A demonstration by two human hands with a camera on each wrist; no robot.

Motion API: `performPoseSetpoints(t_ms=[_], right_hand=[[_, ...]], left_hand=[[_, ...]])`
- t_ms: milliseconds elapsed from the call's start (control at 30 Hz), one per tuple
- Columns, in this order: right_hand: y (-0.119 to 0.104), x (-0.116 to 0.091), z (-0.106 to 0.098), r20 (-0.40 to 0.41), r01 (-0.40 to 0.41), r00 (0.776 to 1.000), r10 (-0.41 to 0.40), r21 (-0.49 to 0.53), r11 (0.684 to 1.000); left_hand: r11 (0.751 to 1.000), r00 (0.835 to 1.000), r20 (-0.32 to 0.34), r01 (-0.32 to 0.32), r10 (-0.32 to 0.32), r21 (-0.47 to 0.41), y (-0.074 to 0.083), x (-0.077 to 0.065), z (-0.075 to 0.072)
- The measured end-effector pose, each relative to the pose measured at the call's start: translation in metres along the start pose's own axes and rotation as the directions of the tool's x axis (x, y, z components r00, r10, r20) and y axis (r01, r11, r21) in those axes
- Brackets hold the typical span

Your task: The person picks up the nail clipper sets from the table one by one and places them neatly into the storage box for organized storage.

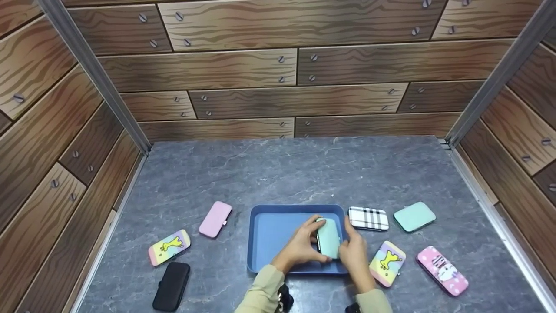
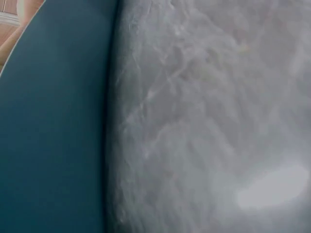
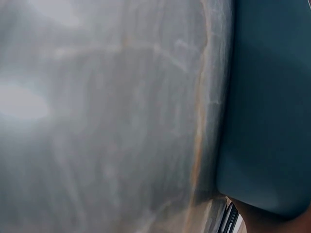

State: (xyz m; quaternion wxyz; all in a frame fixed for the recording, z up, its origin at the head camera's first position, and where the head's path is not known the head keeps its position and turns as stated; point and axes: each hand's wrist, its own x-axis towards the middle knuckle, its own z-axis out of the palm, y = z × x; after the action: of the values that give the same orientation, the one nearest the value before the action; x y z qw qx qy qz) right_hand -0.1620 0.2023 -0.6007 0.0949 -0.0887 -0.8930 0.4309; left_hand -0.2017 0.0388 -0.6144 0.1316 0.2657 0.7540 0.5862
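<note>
Nearest, a person's pale olive sleeves [image 1: 260, 290] are reaching in from the front, and a black case [image 1: 171, 287] is lying on the left. Slightly beyond, a pink bunny-print case [image 1: 442, 270] is resting at far right, and a pastel case with a yellow animal [image 1: 388, 264] is lying just beside the right wrist. The left hand [image 1: 299, 245] is holding a mint case [image 1: 329, 239] over the right part of a blue tray [image 1: 269, 234], its fingers and thumb pinching the case's ends. The right hand [image 1: 355, 252] is standing at the case's right side, index finger extended; whether its fingers are pinching the case cannot be told. A matching pastel case [image 1: 170, 248] is lying left of the tray. Farther back, a plain pink case [image 1: 215, 219], a plaid case [image 1: 368, 218] and a second mint case [image 1: 415, 216] are resting on the marbled desk [image 1: 295, 169], which wood-patterned walls [image 1: 243, 69] are enclosing.
</note>
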Motion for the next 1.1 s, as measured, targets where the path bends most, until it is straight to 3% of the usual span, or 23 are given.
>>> performPoseSetpoints(t_ms=[333, 467, 700, 900, 1100], right_hand=[[-0.0006, -0.0004, -0.0001, 0.005, 0.008, 1.0, -0.008, 0.003, 1.0], [0.0, -0.001, -0.0003, 0.007, 0.012, 1.0, -0.012, 0.009, 1.0], [0.0004, -0.0008, -0.0014, 0.004, 0.01, 1.0, -0.01, -0.004, 1.0], [0.0003, -0.0005, -0.0011, 0.001, 0.007, 1.0, -0.007, -0.023, 1.0], [0.0006, -0.0009, -0.0014, -0.001, 0.017, 1.0, -0.017, -0.021, 1.0]], left_hand=[[0.998, 1.0, 0.03, -0.003, 0.002, 0.059, -0.0011, 0.0054, 0.0076], [0.991, 0.999, 0.031, -0.035, 0.032, 0.126, -0.0032, 0.0058, 0.0082], [0.937, 0.998, 0.009, -0.057, 0.057, 0.346, -0.004, 0.0061, 0.0064], [0.937, 0.998, 0.029, -0.058, 0.052, 0.345, -0.0037, 0.0076, 0.0061], [0.934, 0.999, 0.047, -0.019, 0.003, 0.356, -0.0012, 0.0064, 0.0056]])
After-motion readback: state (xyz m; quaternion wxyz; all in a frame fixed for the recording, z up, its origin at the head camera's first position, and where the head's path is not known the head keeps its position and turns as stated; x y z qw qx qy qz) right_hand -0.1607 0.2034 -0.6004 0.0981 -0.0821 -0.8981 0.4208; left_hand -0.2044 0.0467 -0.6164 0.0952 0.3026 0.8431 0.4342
